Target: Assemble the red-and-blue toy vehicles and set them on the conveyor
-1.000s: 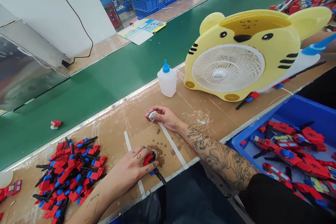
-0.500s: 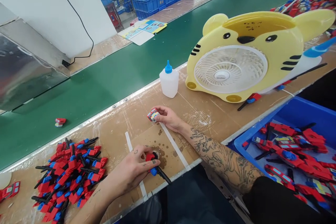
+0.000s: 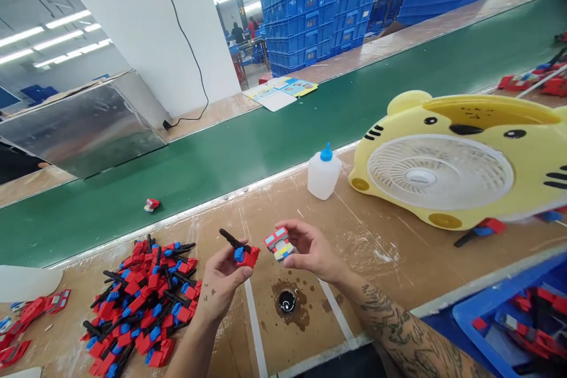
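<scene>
My left hand point(image 3: 224, 280) pinches a red and blue toy part point(image 3: 246, 256) with a black rod pointing up and to the left. Facing it across a small gap, my right hand point(image 3: 312, 248) grips a toy truck-front piece point(image 3: 280, 244) in red, white and yellow with light blue windows. Below both hands, a small round cup of dark-looking liquid point(image 3: 287, 301) sits on the brown tabletop among wet spots. Left of my left hand lies a heap of similar red, blue and black parts point(image 3: 142, 301).
A white squeeze bottle point(image 3: 325, 174) with a blue tip stands beside a yellow animal-shaped fan point(image 3: 434, 165). Behind them runs a green conveyor belt point(image 3: 212, 168) carrying a small red piece point(image 3: 151, 205). At lower right is a blue bin point(image 3: 478, 325) of toy parts.
My left hand has risen from over the cup and brought the red and blue part near the truck-front piece, its rod swinging from lower right to upper left. The view has tilted up.
</scene>
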`<state>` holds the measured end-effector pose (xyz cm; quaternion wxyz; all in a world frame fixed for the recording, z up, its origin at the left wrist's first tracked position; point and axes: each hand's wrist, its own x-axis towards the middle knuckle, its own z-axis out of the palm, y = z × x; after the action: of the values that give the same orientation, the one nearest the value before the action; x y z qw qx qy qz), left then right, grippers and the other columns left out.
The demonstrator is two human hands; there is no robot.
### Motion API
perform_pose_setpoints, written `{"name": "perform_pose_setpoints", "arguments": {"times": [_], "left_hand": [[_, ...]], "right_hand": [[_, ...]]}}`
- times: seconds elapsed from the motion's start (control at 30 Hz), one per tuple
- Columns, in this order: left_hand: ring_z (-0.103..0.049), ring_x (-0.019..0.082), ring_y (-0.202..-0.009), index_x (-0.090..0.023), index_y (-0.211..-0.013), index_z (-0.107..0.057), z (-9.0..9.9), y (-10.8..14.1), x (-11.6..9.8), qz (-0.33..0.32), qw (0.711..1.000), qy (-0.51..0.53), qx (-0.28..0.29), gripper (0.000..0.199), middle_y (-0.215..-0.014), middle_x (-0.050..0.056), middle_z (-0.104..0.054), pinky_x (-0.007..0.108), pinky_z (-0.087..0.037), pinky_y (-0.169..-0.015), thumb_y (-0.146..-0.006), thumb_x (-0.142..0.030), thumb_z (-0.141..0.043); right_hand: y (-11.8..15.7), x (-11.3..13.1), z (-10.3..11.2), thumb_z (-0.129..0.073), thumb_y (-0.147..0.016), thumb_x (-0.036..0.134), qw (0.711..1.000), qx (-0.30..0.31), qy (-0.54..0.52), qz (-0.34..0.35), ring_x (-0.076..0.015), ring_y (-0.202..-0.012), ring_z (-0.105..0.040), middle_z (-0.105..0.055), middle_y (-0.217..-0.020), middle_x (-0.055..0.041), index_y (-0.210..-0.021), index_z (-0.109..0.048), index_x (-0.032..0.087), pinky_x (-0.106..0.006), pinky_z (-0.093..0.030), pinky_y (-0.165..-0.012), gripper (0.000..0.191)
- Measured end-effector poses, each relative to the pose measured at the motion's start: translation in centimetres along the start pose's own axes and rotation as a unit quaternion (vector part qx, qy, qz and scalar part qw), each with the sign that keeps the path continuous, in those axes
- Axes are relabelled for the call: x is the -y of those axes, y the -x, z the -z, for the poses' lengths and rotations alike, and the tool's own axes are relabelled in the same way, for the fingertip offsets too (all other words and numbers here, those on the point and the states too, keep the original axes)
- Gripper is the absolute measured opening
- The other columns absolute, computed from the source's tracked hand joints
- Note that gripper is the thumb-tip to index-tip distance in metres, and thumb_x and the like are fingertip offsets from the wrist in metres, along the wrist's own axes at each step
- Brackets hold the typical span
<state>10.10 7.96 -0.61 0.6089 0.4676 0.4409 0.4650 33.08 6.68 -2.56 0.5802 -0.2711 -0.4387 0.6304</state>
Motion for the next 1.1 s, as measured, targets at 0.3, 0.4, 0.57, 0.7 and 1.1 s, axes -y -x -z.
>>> {"name": "perform_pose_setpoints", "arguments": {"times": [0.3,0.4,0.57,0.7,1.1], "left_hand": [[-0.069,0.027,-0.1,-0.016,-0.11,-0.074,-0.8,0.0,-0.2,-0.035,0.999,-0.01,-0.016,0.05,-0.105,0.011,-0.074,0.037,-0.054,-0.091,-0.064,-0.026,-0.089],[-0.067,0.029,-0.107,-0.015,-0.109,-0.074,-0.9,-0.2,0.1,-0.054,0.997,-0.034,-0.03,0.043,-0.113,0.012,-0.072,0.038,-0.053,-0.095,-0.07,-0.031,-0.085],[-0.055,0.03,-0.126,-0.017,-0.125,-0.061,-2.5,-0.1,0.9,-0.119,0.991,-0.002,-0.064,0.054,-0.13,0.014,-0.062,0.036,-0.047,-0.104,-0.077,-0.033,-0.08],[-0.061,0.026,-0.116,-0.019,-0.122,-0.054,-4.8,-0.7,0.0,-0.156,0.981,0.018,-0.114,0.058,-0.122,0.013,-0.063,0.031,-0.051,-0.094,-0.073,-0.03,-0.082],[-0.06,0.025,-0.11,-0.01,-0.146,-0.032,0.9,-16.0,-3.6,-0.119,0.905,-0.397,-0.1,0.089,-0.121,0.015,-0.061,0.035,-0.043,-0.1,-0.073,-0.028,-0.08]], "right_hand": [[-0.6,-0.9,-1.7,-0.088,-0.068,0.036,0.974,-0.005,0.221,0.045,-0.0255,-0.106,-0.061,-0.064,-0.115,-0.0065,-0.121,-0.063,0.03,-0.04,-0.049,-0.098,0.059],[-1.0,-0.5,-2.3,-0.085,-0.071,0.038,0.951,-0.02,0.298,0.082,-0.026,-0.103,-0.062,-0.065,-0.114,-0.0063,-0.121,-0.062,0.031,-0.041,-0.052,-0.094,0.056],[-2.6,-0.1,-4.1,-0.075,-0.082,0.03,0.878,-0.006,0.425,0.222,-0.0263,-0.102,-0.063,-0.065,-0.115,-0.008,-0.129,-0.056,0.032,-0.04,-0.054,-0.087,0.051],[-4.0,-0.6,-6.2,-0.063,-0.086,0.013,0.804,-0.006,0.487,0.342,-0.0265,-0.101,-0.062,-0.064,-0.112,-0.0095,-0.139,-0.048,0.034,-0.041,-0.054,-0.085,0.059],[-8.3,-3.1,1.2,-0.072,-0.083,0.046,0.848,-0.051,0.491,0.195,-0.0283,-0.107,-0.061,-0.062,-0.118,-0.0117,-0.131,-0.051,0.022,-0.046,-0.051,-0.093,0.057]]}}
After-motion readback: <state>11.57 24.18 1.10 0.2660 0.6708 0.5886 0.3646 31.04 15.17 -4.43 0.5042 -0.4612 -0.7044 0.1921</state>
